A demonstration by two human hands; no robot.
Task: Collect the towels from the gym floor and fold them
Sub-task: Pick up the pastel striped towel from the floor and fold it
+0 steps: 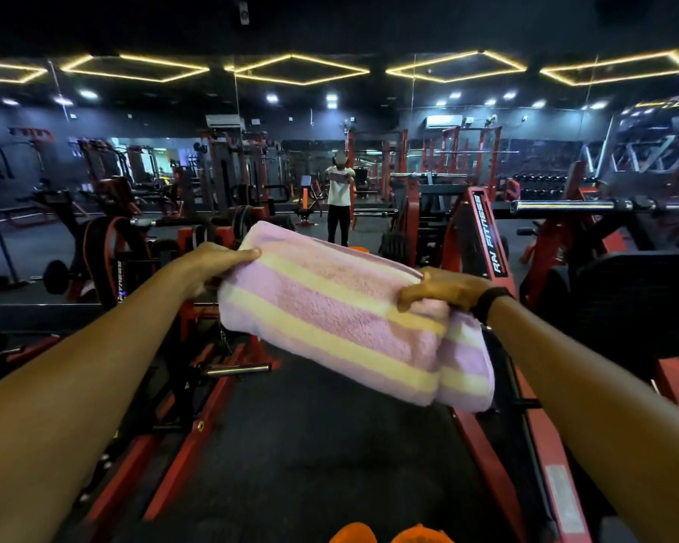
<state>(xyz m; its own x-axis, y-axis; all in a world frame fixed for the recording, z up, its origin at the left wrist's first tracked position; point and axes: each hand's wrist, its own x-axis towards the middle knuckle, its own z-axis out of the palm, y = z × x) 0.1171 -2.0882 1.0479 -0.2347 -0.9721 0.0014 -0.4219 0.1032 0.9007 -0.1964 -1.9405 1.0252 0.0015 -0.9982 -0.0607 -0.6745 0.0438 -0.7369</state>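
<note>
Folded towel held up mid-frame
Left hand and right hand fingers clamp the pink-and-yellow striped towel at opposite ends.

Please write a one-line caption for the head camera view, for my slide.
Both hands, left hand and right hand, hold a pink-and-yellow striped towel above the gym floor.
</note>
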